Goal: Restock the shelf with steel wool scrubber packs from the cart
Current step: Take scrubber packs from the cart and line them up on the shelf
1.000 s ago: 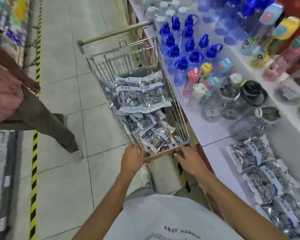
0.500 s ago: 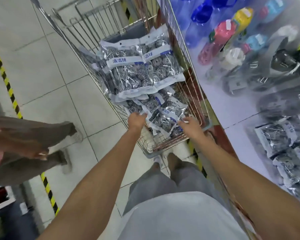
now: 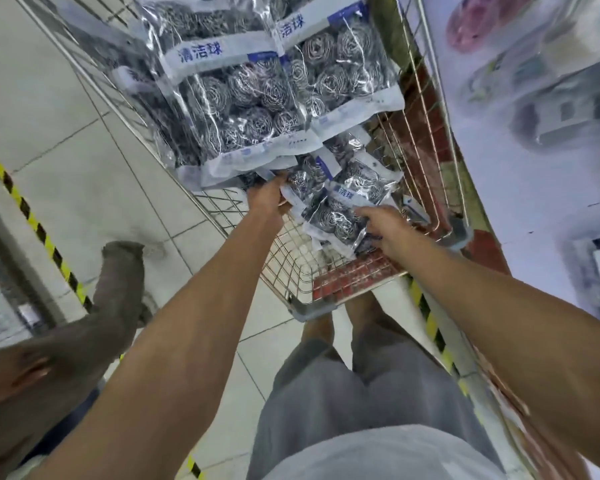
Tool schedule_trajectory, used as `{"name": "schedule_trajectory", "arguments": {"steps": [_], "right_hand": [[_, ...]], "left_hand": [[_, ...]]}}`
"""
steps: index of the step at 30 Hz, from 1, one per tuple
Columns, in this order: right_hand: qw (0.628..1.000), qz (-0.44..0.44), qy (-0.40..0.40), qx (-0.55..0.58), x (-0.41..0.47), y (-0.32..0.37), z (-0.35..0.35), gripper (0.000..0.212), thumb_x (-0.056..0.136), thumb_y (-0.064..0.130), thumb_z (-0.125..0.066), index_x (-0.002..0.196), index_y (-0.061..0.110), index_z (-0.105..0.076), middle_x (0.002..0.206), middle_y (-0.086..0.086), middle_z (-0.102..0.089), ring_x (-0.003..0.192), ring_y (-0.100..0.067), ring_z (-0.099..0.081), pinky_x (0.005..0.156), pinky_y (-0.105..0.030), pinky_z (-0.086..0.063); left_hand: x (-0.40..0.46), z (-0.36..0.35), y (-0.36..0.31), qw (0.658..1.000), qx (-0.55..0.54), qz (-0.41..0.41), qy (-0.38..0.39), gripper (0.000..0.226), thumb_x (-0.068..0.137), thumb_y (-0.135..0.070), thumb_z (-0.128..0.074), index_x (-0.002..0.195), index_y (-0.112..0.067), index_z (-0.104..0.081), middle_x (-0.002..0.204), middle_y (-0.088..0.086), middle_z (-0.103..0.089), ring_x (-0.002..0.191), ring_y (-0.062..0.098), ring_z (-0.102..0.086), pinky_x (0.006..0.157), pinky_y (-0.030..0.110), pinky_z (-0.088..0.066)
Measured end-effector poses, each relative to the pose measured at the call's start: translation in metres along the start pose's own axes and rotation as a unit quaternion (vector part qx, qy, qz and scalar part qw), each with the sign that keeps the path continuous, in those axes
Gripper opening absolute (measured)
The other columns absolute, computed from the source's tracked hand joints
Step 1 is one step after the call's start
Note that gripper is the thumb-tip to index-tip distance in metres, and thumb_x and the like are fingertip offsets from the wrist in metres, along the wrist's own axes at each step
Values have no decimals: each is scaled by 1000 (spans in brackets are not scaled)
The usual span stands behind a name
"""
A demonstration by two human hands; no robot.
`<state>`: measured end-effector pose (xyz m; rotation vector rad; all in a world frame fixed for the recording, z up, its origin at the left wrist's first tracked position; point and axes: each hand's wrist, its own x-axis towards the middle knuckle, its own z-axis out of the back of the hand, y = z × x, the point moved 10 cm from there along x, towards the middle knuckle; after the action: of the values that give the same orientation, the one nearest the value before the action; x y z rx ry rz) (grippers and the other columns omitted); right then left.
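Both hands reach into the cart (image 3: 293, 271). Left hand (image 3: 269, 199) grips a small pack's (image 3: 347, 209) left edge; right hand (image 3: 383, 228) holds its near right side. Large packs (image 3: 243, 98) lie farther in.

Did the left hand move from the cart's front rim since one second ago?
Yes. The left hand left the cart rim and went forward into the basket, now at the small scrubber packs.
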<state>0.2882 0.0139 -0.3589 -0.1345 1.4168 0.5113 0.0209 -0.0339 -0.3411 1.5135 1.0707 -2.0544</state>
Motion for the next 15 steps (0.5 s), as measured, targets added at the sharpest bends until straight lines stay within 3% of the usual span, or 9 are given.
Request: {"name": "schedule_trajectory", "arguments": {"steps": [3,6,8,11,13,15], "right_hand": [[999,-16,-11,33,11,1,-4,44,91,30,-77,128,11,-62,128,-9,-63,110,-24,-60,93,-44,-54],[995,-41,-19,90,18,-4,-7,46,90,31,-79,128,10,-65,117,-7,-70,96,-19,-64,78,-39,-53],[990,-45,-63,118,23,-6,0,67,85,31,-85,140,7,-54,131,-12,-66,111,-26,-63,85,-43,-56],[985,-54,-118,112,28,-12,14,110,77,37,-91,161,15,-24,156,-16,-45,138,-40,-48,106,-56,-51],[986,-70,-87,122,31,-16,6,109,76,40,-91,161,16,-27,152,-13,-50,129,-35,-56,96,-51,-57],[987,-84,-56,127,34,-16,-2,89,80,40,-88,152,12,-43,132,-9,-61,104,-23,-61,76,-37,-54]], "left_hand": [[-2,-5,3,1000,-11,7,22,47,97,-5,-68,140,-9,-51,123,14,-72,109,30,-72,95,53,-60],[-12,-10,18,997,10,33,64,34,99,1,-60,132,-1,-58,113,13,-70,100,30,-69,85,47,-63],[-22,-11,32,993,26,59,100,22,97,5,-58,119,3,-61,108,13,-65,99,32,-67,81,49,-64],[-29,-7,48,986,42,90,134,11,95,-1,-65,106,-2,-65,116,15,-62,107,37,-66,92,58,-60],[-27,-1,52,984,47,104,135,24,94,-12,-72,117,-8,-66,126,16,-61,116,40,-65,99,59,-55],[-24,3,49,984,63,102,130,45,90,-24,-79,129,-11,-61,131,18,-62,117,40,-65,98,56,-55]]}}
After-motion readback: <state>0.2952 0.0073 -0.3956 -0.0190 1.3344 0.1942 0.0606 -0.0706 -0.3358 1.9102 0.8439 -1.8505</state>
